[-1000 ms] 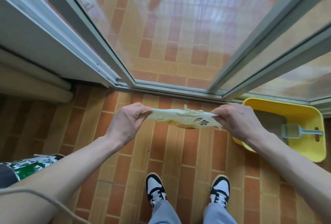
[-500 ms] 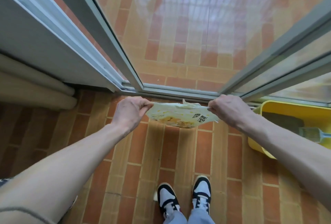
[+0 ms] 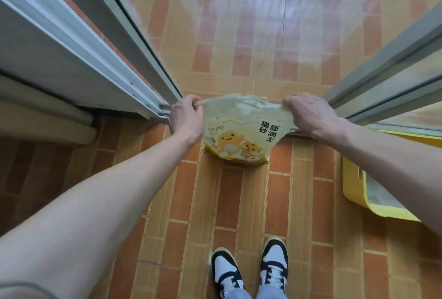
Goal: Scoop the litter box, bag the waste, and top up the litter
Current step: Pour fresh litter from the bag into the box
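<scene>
Between your outstretched arms, your left hand (image 3: 185, 117) and right hand (image 3: 307, 113) each pinched a top corner of the litter bag (image 3: 241, 136), standing on the floor. You seemingly were topping up; next, carry it right to the litter box (image 3: 354, 193).

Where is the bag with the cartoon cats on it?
In the head view, the litter bag hangs mid-frame between the left hand and right hand, by the door track, left of the yellow litter box.
</scene>
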